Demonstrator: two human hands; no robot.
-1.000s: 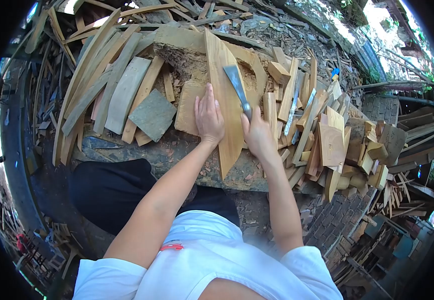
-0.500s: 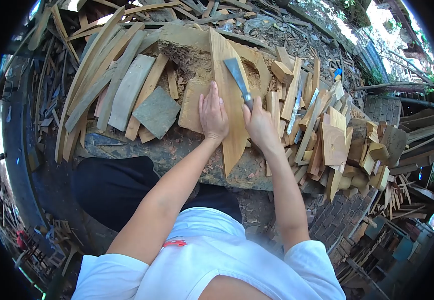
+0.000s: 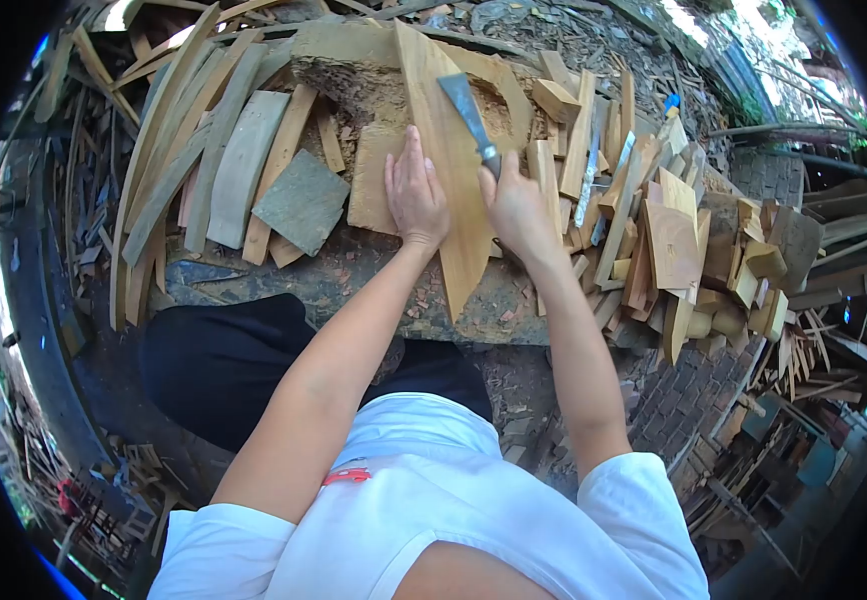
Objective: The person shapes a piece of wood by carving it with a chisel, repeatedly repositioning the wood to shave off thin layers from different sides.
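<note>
A long pale board (image 3: 444, 150), pointed at its near end, lies nearly upright in view across a rough wooden block (image 3: 374, 185). My left hand (image 3: 418, 200) rests on the board's left edge, its fingers stretched forward. In my right hand (image 3: 520, 208) is the dark handle of a flat metal blade tool (image 3: 469, 108), its wide end angled up and left over the board's right side. The fingers wrap round the handle. Whether the blade's edge touches the wood I cannot tell.
Long curved strips (image 3: 179, 130) and a grey square piece (image 3: 302, 203) lie on the left. Many offcuts (image 3: 672, 245) are heaped on the right. The worn bench (image 3: 354, 300) runs beneath, close to my knees.
The whole view has shifted, so the bench and board appear higher and slightly left. Both hands keep nearly the same places on the board and tool.
</note>
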